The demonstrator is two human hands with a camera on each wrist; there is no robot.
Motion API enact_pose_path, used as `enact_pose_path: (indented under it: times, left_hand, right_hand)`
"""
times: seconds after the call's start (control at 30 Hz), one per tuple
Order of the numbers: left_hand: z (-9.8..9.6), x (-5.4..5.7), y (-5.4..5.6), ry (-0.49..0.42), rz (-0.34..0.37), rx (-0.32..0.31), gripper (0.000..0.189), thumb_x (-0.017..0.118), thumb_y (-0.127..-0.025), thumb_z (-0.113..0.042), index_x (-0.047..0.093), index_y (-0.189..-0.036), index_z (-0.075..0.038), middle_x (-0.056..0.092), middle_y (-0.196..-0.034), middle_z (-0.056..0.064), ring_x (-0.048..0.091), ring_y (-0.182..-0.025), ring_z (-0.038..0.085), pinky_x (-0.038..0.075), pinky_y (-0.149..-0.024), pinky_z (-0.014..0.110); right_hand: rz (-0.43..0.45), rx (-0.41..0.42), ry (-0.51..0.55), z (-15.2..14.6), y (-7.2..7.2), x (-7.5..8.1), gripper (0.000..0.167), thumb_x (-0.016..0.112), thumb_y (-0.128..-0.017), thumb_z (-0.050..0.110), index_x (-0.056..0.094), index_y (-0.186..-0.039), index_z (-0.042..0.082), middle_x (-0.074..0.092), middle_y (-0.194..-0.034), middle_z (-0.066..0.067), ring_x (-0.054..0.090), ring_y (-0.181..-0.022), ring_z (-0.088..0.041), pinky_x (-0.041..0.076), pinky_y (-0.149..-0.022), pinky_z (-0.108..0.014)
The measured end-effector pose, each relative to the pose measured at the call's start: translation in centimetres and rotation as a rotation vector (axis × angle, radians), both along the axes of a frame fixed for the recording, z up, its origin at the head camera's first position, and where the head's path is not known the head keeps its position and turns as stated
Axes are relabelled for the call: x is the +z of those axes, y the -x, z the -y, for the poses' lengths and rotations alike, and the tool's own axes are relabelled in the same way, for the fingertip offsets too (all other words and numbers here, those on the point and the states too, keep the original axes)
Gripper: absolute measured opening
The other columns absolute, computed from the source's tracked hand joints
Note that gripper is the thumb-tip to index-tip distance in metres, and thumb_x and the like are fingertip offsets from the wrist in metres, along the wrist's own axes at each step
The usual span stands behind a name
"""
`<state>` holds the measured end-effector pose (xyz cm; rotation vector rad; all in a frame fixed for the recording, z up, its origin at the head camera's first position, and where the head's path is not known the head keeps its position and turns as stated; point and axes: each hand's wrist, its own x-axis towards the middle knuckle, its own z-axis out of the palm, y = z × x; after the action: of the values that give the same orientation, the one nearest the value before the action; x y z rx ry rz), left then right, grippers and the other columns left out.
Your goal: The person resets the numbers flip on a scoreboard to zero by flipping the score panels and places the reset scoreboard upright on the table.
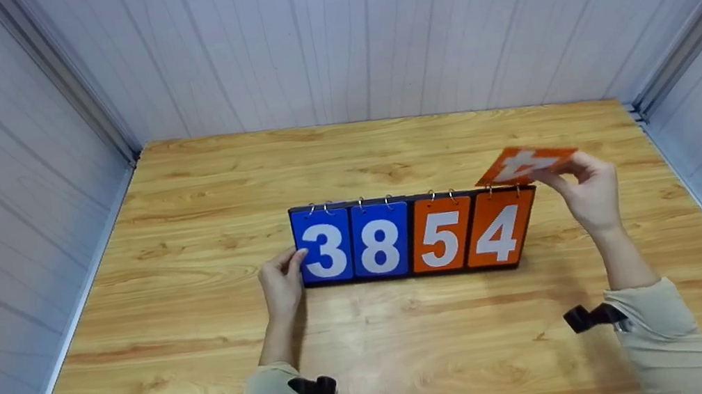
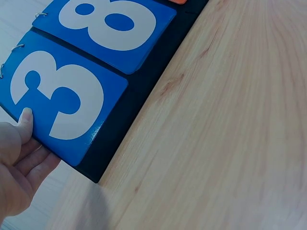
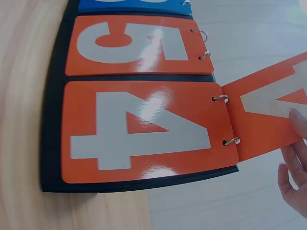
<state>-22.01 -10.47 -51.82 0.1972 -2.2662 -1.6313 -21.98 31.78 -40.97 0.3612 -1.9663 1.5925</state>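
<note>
A flip scoreboard [image 2: 113, 132] with a black stand leans upright on the table, its number cards hung on metal rings. From left to right it reads blue 3 [image 1: 324, 247], blue 8 [image 1: 381, 241], orange 5 [image 1: 442, 235] and orange 4 [image 1: 500, 229]. My left hand [image 1: 282, 284] pinches the board's left edge, thumb on the front beside the 3 and fingers behind. At the right end, my right hand [image 1: 593, 190] holds the outer edge of a raised orange card [image 3: 254, 127], which is tilted up over the rings and also shows a 4.
The scoreboard stands mid-way on a wood-grain table [image 1: 375, 348]. White panelled walls [image 1: 325, 32] rise behind the table and on both sides. Each sleeved wrist carries a small black camera [image 1: 316, 388].
</note>
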Motion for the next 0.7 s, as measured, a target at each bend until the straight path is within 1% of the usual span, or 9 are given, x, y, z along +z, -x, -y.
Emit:
enact_pose_path:
  times: [0.1, 0.17, 0.2, 0.33, 0.37, 0.47, 0.57, 0.63, 0.7]
  left_hand:
    - [0.0, 0.1, 0.0, -0.003, 0.013, 0.003, 0.015, 0.071, -0.101, 0.005, 0.077, -0.107, 0.018, 0.078, -0.105, 0.034, 0.077, -0.096, 0.037, 0.058, -0.075, 0.014]
    - [0.0, 0.2, 0.0, -0.001, 0.013, 0.005, 0.015, 0.071, -0.101, 0.005, 0.077, -0.107, 0.018, 0.077, -0.106, 0.034, 0.077, -0.098, 0.042, 0.062, -0.077, 0.022]
    - [-0.1, 0.2, 0.0, 0.001, 0.013, 0.006, 0.015, 0.071, -0.101, 0.005, 0.077, -0.107, 0.018, 0.077, -0.106, 0.035, 0.077, -0.099, 0.043, 0.064, -0.079, 0.027]
    - [-0.1, 0.2, 0.0, 0.015, 0.000, 0.005, 0.015, 0.072, -0.100, 0.006, 0.077, -0.106, 0.019, 0.077, -0.105, 0.035, 0.077, -0.098, 0.044, 0.066, -0.081, 0.035]
    - [-0.1, 0.2, 0.0, 0.017, -0.001, 0.005, 0.014, 0.072, -0.100, 0.006, 0.077, -0.106, 0.019, 0.077, -0.105, 0.034, 0.077, -0.097, 0.043, 0.066, -0.081, 0.035]
    - [-0.1, 0.2, 0.0, 0.010, 0.000, 0.007, 0.014, 0.072, -0.100, 0.006, 0.077, -0.105, 0.018, 0.078, -0.104, 0.034, 0.077, -0.094, 0.037, 0.062, -0.079, 0.024]
    - [0.0, 0.1, 0.0, -0.005, 0.006, 0.010, 0.014, 0.073, -0.100, 0.006, 0.077, -0.105, 0.018, 0.078, -0.103, 0.033, 0.074, -0.084, 0.022, 0.053, -0.071, 0.011]
    - [0.0, 0.1, 0.0, -0.024, 0.013, 0.009, 0.015, 0.073, -0.100, 0.005, 0.077, -0.106, 0.018, 0.078, -0.103, 0.034, 0.068, -0.077, 0.011, 0.047, -0.066, 0.008]
    - [0.0, 0.1, 0.0, -0.037, 0.016, 0.002, 0.016, 0.073, -0.100, 0.005, 0.077, -0.107, 0.019, 0.077, -0.100, 0.034, 0.061, -0.071, 0.005, 0.045, -0.062, 0.009]
  right_hand:
    - [0.004, -0.044, -0.017, 0.1, 1.1, 0.4, 0.029, 0.088, -0.090, 0.001, 0.071, -0.095, -0.022, 0.078, -0.087, 0.024, 0.069, -0.077, 0.007, 0.054, -0.078, -0.011]
    - [0.024, -0.080, -0.019, 0.2, 1.8, 0.6, 0.029, 0.086, -0.089, -0.005, 0.066, -0.093, -0.026, 0.075, -0.082, 0.025, 0.066, -0.073, 0.007, 0.053, -0.075, -0.011]
    - [0.037, -0.100, -0.020, 0.2, 2.1, 0.8, 0.028, 0.086, -0.089, -0.006, 0.066, -0.092, -0.025, 0.073, -0.079, 0.025, 0.065, -0.072, 0.007, 0.052, -0.074, -0.011]
    - [0.105, -0.192, -0.047, 0.2, 3.1, 1.0, 0.022, 0.083, -0.088, -0.012, 0.066, -0.093, -0.025, 0.067, -0.073, 0.028, 0.059, -0.070, 0.007, 0.049, -0.071, -0.010]
    - [0.118, -0.209, -0.055, 0.2, 3.4, 1.0, 0.021, 0.083, -0.087, -0.012, 0.067, -0.094, -0.024, 0.066, -0.073, 0.028, 0.059, -0.070, 0.007, 0.049, -0.071, -0.010]
    - [0.158, -0.257, -0.077, 0.3, 4.1, 1.0, 0.021, 0.084, -0.087, -0.012, 0.069, -0.098, -0.022, 0.064, -0.073, 0.030, 0.058, -0.070, 0.008, 0.047, -0.071, -0.009]
    - [0.202, -0.287, -0.090, 0.4, 4.8, 0.8, 0.022, 0.085, -0.087, -0.011, 0.070, -0.100, -0.021, 0.062, -0.073, 0.029, 0.058, -0.070, 0.008, 0.047, -0.070, -0.008]
    - [0.236, -0.296, -0.094, 0.5, 5.3, 0.7, 0.022, 0.085, -0.087, -0.010, 0.070, -0.101, -0.020, 0.061, -0.072, 0.028, 0.057, -0.069, 0.009, 0.046, -0.069, -0.007]
    - [0.269, -0.302, -0.106, 0.6, 5.8, 0.4, 0.024, 0.084, -0.088, -0.009, 0.069, -0.102, -0.021, 0.058, -0.071, 0.027, 0.055, -0.069, 0.009, 0.045, -0.068, -0.007]
